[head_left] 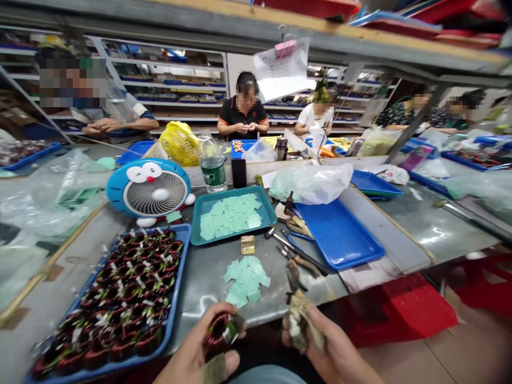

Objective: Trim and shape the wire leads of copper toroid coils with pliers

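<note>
My left hand [200, 349] is closed around a copper-wound ring coil [218, 329] at the bottom centre, with the thumb taped. Just to its right, my right hand [326, 349] grips a worn, tape-wrapped tool [298, 320] whose dark tip points up toward the bench edge. Both hands hover just off the near edge of the grey bench. A loose pile of pale green paper squares [246, 280] lies on the bench right above them. A blue tray [178, 296] full of similar coils sits to the left.
A teal tray [268, 216] of green squares, an empty blue tray [340, 234], several hand tools [298, 250], a small cartoon fan [149, 192], a water bottle [212, 162] and plastic bags occupy the bench. Several people work at the far side. Red stools stand at right.
</note>
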Action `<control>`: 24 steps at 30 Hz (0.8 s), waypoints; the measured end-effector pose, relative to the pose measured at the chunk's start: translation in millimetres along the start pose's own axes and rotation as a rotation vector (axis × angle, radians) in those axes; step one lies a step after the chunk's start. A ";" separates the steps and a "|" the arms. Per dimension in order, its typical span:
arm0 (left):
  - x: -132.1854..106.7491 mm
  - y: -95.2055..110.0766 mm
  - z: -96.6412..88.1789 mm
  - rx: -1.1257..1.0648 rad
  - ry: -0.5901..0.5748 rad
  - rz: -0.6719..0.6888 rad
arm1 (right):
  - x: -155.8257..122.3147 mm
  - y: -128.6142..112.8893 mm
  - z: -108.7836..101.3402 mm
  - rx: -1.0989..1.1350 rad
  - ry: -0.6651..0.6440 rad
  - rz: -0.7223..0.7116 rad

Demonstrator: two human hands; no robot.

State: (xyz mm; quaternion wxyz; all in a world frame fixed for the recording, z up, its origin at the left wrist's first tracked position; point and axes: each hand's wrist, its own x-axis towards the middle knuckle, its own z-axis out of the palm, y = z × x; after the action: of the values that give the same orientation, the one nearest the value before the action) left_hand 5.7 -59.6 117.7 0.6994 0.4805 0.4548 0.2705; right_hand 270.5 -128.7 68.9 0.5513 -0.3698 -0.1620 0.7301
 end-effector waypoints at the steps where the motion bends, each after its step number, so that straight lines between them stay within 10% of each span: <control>1: 2.4 -2.7 -3.0 0.005 -0.060 0.002 | -6.2 -2.0 -0.7 0.005 -0.007 0.019; 6: 15.8 -12.5 -9.1 0.102 -0.272 0.062 | -24.7 -15.0 20.1 -0.184 -0.177 0.185; 13: 18.9 -17.4 1.8 -0.069 -0.290 0.131 | -26.7 -40.5 50.2 -1.508 -0.197 -0.179; 24: 12.0 -13.1 -8.3 0.158 -0.220 0.183 | -21.6 -29.8 50.4 -1.422 -0.207 -0.070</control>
State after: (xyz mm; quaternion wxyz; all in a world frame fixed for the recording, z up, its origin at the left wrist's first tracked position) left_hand 2.7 -51.3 100.1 0.6772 0.6003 0.3497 0.2424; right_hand 257.3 -129.9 129.8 0.1821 -0.5629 -0.6614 0.4609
